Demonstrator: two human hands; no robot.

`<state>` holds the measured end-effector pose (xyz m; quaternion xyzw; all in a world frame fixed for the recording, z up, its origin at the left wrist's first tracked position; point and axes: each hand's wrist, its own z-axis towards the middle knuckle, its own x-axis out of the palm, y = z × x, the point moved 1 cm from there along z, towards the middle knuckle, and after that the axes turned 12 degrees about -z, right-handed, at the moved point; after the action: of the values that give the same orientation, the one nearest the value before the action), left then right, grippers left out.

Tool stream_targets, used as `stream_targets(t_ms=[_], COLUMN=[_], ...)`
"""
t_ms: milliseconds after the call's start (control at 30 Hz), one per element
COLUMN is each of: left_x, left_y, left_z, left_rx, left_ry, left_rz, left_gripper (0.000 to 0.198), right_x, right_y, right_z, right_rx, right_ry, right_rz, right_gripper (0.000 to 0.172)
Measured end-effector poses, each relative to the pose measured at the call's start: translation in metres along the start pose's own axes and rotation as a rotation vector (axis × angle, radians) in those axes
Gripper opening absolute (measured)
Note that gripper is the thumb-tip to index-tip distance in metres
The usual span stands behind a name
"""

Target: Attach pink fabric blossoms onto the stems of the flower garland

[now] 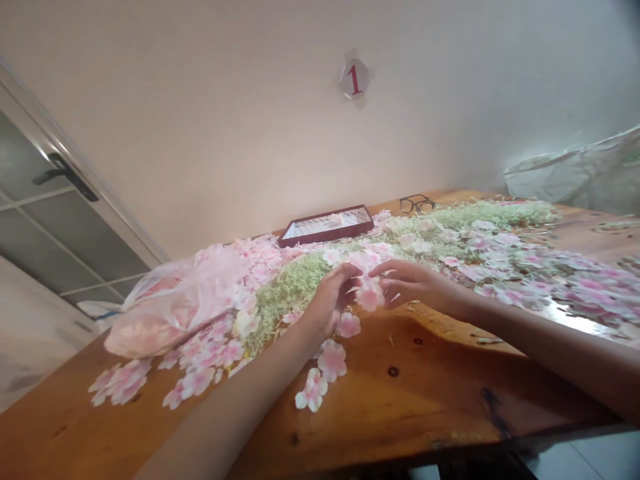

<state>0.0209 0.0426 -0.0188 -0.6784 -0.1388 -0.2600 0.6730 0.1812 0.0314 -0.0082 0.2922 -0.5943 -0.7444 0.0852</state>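
On my feed the bare wooden table (425,380) fills the lower frame, with my forearms coming in from the bottom centre and the right edge. Loose pink-and-white fabric blossoms (320,377) lie just left of the left arm.

At mid-frame the hands meet over one pink fabric flower (370,297). The left hand (333,297) has its fingers curled onto the flower's left edge. The right hand (417,283) has its fingers spread, the tips touching the right edge; whether they pinch it I cannot tell.

Left of centre sits a translucent pink plastic bag (175,303) stuffed with petals. Behind the hands a heap of pale green stems (295,280) runs towards the right, and pink assembled blossoms (525,267) are spread beside it.

Further back lie a dark red shallow tray (327,225), black-rimmed glasses (417,203) and, at the right edge, a white sack (575,177). On the wall above is a round label with a red 1 (355,79).
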Motion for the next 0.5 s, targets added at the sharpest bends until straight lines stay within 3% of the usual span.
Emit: stream_targets(t_ms=[167,500], left_x=[-0.001,-0.002], left_y=[0.001,-0.003], left_z=[-0.003,-0.001], left_rx=[-0.034,-0.105], left_ry=[-0.024,-0.139], left_rz=[0.065,-0.114], left_gripper=[0.014,0.008], right_x=[0.005,-0.005], right_y=[-0.005,-0.012], right_z=[0.0,0.003], right_rx=[-0.141,-0.174], right_ry=[0.098,-0.007], right_rz=[-0.147,-0.503], right_gripper=[0.026,0.012])
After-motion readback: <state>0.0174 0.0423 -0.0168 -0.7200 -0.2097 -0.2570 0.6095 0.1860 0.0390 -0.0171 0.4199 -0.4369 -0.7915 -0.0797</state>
